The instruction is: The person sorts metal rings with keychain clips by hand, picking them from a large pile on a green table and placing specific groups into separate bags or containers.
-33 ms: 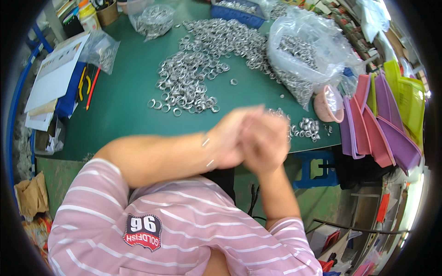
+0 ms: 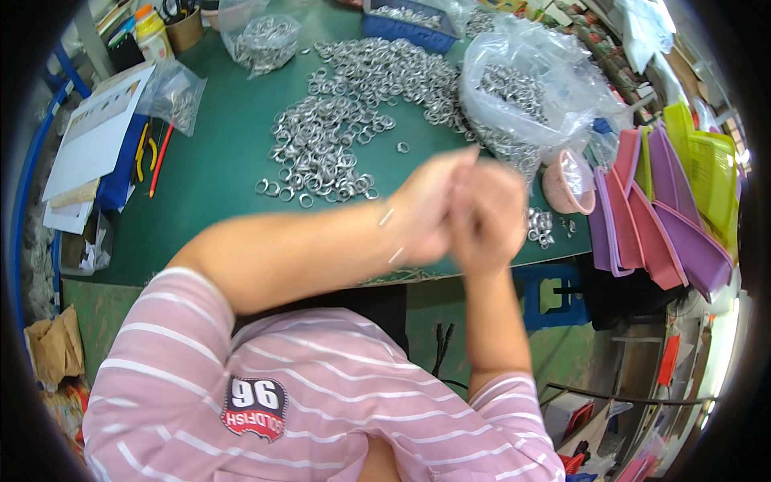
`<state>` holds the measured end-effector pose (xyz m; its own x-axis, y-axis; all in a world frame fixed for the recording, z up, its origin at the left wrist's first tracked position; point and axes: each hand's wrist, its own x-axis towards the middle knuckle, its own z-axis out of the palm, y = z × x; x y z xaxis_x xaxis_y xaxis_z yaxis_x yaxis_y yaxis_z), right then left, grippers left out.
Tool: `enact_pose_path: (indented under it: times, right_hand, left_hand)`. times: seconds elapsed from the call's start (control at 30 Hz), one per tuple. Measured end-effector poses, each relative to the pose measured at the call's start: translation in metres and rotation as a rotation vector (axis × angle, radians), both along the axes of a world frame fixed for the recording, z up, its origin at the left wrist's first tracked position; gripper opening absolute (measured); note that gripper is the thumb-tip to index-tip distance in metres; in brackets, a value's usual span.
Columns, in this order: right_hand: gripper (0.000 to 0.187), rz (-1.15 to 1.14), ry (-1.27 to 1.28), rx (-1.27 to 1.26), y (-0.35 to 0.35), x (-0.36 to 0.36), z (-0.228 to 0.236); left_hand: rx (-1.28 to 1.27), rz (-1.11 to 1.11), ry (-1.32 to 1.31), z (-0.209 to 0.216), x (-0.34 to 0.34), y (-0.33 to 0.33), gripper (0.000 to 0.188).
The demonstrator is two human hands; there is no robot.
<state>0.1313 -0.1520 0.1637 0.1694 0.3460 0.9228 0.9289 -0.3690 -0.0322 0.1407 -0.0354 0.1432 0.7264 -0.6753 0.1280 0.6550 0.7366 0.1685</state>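
My left hand (image 2: pixel 426 215) and my right hand (image 2: pixel 496 210) are pressed together above the table's near edge, both smeared by motion. The right one looks curled like a fist. The left hand's fingers are mostly hidden against it, and I cannot see whether anything lies between the palms. Beyond them, a large pile of silvery metal rings (image 2: pixel 317 149) spreads over the green table (image 2: pixel 217 161). One loose ring (image 2: pixel 402 148) lies apart from the pile. Just right of my right hand sits a small group of shiny rings (image 2: pixel 540 227), partly covered by it.
A clear bag of rings (image 2: pixel 510 96) and a pink cup (image 2: pixel 569 183) stand at the right, beside pink, purple and green plastic bins (image 2: pixel 662 209). A blue tray (image 2: pixel 409 28) is at the back. Pliers (image 2: pixel 146 153) and papers (image 2: pixel 100 132) lie left. A blue stool (image 2: pixel 554 297) stands below.
Both hands have moved together to the right and slightly away from me, covering more of the small ring group. They stay pressed together.
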Motion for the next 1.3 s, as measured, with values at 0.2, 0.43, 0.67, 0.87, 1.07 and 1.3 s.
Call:
enact_pose_path:
  times: [0.2,0.43,0.67,0.87,1.07,1.3]
  right_hand:
    - [0.015,-0.361,-0.017,0.111,-0.037,0.148,0.076]
    - [0.021,0.033,0.656,-0.254,0.015,0.074,-0.029]
    - [0.042,0.247,0.610,-0.564,0.038,-0.014,-0.085]
    - [0.026,0.082,0.814,-0.283,0.000,-0.030,-0.079]
    - [0.009,-0.072,1.040,0.038,-0.023,-0.037,-0.084]
    - [0.014,-0.110,0.779,-0.210,0.002,-0.041,-0.094]
  left_hand:
    - [0.831,0.656,-0.083,0.101,0.122,-0.019,0.049]
    - [2.063,0.644,-1.209,-0.011,0.072,0.095,0.034]
    - [2.162,0.783,-1.480,-0.076,-0.085,0.121,0.049]
    - [1.898,0.876,-1.562,-0.076,-0.075,0.137,0.024]
    - [1.871,1.105,-1.343,-0.053,-0.068,0.129,0.015]
    - [0.981,0.000,-0.455,-0.062,-0.120,0.072,0.016]
